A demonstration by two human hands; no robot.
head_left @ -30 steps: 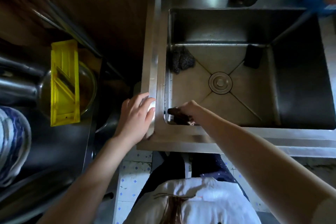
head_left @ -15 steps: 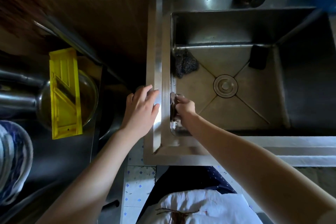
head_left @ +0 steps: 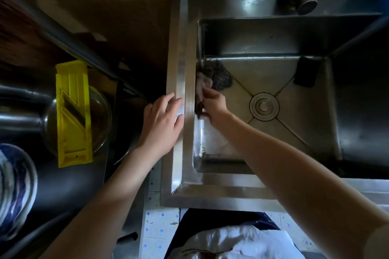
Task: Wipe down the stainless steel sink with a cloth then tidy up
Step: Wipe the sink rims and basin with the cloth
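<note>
The stainless steel sink (head_left: 280,166) fills the right half of the view, its round drain (head_left: 264,106) in the middle of the floor. My right hand (head_left: 214,105) is down inside the basin, shut on a dark cloth (head_left: 200,88) pressed against the left inner wall. My left hand (head_left: 163,124) rests flat on the sink's left rim (head_left: 181,82), fingers spread, holding nothing. A dark steel scourer (head_left: 220,76) lies in the far left corner of the basin, just beyond the cloth.
A black sponge (head_left: 306,71) leans at the basin's back right. The tap spout (head_left: 307,4) hangs over the back rim. Left of the sink stand a yellow slicer (head_left: 72,113) on a glass bowl (head_left: 101,118) and a blue-and-white bowl (head_left: 14,189).
My right hand has slid the cloth from the sink's near left corner along the left wall toward the back. My left hand moved a little further along the rim.
</note>
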